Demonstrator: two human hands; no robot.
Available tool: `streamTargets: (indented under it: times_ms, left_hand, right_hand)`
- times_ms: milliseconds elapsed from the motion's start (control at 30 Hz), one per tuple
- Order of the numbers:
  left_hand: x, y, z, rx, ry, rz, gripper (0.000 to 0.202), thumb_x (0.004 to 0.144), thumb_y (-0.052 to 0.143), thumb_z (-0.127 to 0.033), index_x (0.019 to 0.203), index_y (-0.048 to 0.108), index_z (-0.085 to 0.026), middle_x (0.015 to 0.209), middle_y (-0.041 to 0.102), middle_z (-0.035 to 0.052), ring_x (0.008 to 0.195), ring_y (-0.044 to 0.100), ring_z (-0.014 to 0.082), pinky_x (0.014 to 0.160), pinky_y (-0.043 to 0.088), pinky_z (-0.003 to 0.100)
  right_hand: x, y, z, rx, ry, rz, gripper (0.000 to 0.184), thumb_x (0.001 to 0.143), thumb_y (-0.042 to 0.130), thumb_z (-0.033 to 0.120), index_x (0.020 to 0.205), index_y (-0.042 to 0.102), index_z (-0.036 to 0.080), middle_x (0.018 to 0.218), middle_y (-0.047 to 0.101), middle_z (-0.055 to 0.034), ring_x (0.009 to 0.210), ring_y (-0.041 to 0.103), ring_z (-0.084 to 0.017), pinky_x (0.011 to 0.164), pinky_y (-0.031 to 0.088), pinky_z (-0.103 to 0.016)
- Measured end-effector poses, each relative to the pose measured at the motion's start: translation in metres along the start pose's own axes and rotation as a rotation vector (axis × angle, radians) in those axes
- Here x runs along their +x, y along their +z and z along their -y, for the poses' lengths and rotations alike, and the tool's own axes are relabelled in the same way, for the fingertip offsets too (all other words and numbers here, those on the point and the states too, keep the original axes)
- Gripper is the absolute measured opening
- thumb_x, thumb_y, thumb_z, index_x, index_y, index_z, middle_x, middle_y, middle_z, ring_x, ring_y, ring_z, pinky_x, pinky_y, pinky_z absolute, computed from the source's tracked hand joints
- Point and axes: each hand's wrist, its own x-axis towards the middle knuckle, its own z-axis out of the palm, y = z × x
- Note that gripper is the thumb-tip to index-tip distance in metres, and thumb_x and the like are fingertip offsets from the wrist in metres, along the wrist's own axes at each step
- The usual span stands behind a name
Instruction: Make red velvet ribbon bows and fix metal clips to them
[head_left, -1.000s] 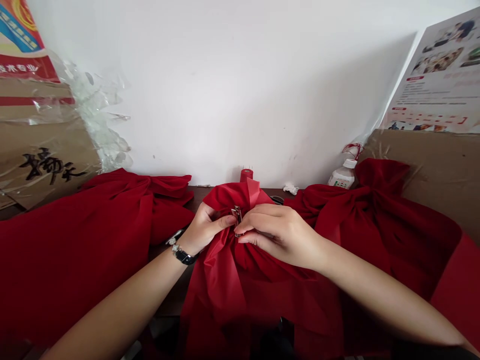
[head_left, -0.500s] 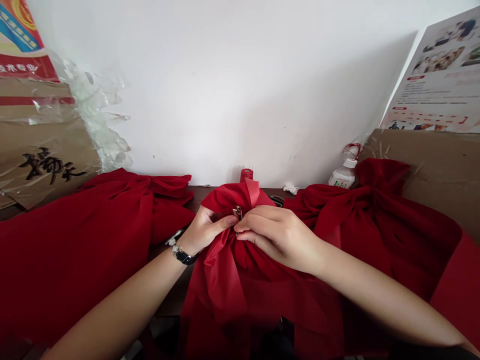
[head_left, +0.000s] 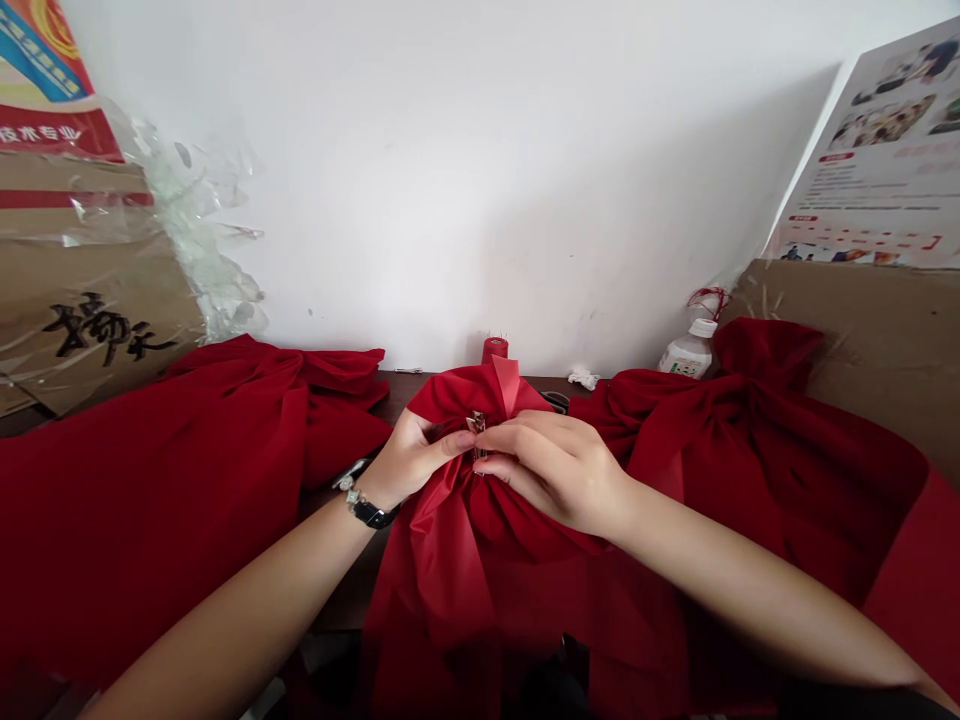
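Gathered red cloth (head_left: pixel 450 515) with folds and hanging tails lies in front of me. My left hand (head_left: pixel 409 455) is closed on its bunched middle, thumb on top and the other fingers hidden in the folds. Just by the thumb tip, a small shiny metal piece (head_left: pixel 475 422) stands at the gather; its exact kind is too small to make out. My right hand (head_left: pixel 551 465) pinches at this metal piece from the right, index fingertip and thumb close together, and a thin metal part shows between them. A watch and a bracelet circle my left wrist.
More knotted red cloth lies left (head_left: pixel 225 440) and right (head_left: pixel 757 440). Behind stand a red thread spool (head_left: pixel 495 348) with needles or pins, a white bottle (head_left: pixel 688 350) and crumpled white paper (head_left: pixel 583 379). Cardboard (head_left: pixel 90 260) stands at the left, against a white wall.
My right fingertips have shifted slightly, and more of the thin metal part shows between index finger and thumb. My left hand keeps its hold on the cloth.
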Motion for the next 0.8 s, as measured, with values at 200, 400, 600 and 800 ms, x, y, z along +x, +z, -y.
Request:
streamTargets:
  times_ms: [200, 400, 600, 800]
  left_hand:
    - [0.000, 0.003, 0.000, 0.011, 0.019, -0.004, 0.035, 0.075, 0.073, -0.039, 0.100, 0.066, -0.016, 0.091, 0.072, 0.0061, 0.089, 0.066, 0.0216, 0.087, 0.050, 0.032]
    - [-0.001, 0.003, -0.002, 0.019, 0.007, 0.016, 0.033, 0.076, 0.073, -0.038, 0.101, 0.066, -0.018, 0.096, 0.072, 0.0048, 0.088, 0.066, 0.0192, 0.087, 0.049, 0.030]
    - [-0.002, 0.001, 0.004, -0.148, -0.110, -0.062, 0.046, 0.074, 0.073, -0.045, 0.109, 0.063, -0.018, 0.102, 0.071, 0.0080, 0.094, 0.066, 0.0225, 0.083, 0.050, 0.030]
    - [-0.002, 0.001, 0.007, -0.183, -0.168, 0.044, 0.047, 0.073, 0.073, -0.047, 0.107, 0.064, -0.016, 0.099, 0.071, 0.0092, 0.093, 0.066, 0.0237, 0.082, 0.050, 0.032]
  right_hand:
    - [-0.005, 0.001, -0.004, -0.293, -0.203, -0.076, 0.004, 0.086, 0.061, 0.009, 0.086, 0.060, 0.013, 0.070, 0.067, -0.0025, 0.062, 0.061, -0.012, 0.058, 0.052, -0.024]
    - [-0.003, 0.001, 0.001, -0.276, -0.109, -0.057, 0.004, 0.086, 0.061, 0.012, 0.083, 0.063, 0.013, 0.067, 0.066, -0.0016, 0.060, 0.060, -0.011, 0.056, 0.049, -0.023]
    - [0.007, -0.015, -0.009, 0.254, 0.436, -0.111, 0.019, 0.089, 0.058, 0.027, 0.076, 0.063, 0.015, 0.071, 0.066, -0.0030, 0.063, 0.060, -0.011, 0.058, 0.048, -0.021]
    - [0.005, -0.010, -0.034, 0.703, 0.851, 0.306, 0.019, 0.085, 0.050, 0.020, 0.071, 0.060, 0.012, 0.055, 0.053, 0.0024, 0.048, 0.051, -0.007, 0.047, 0.045, -0.018]
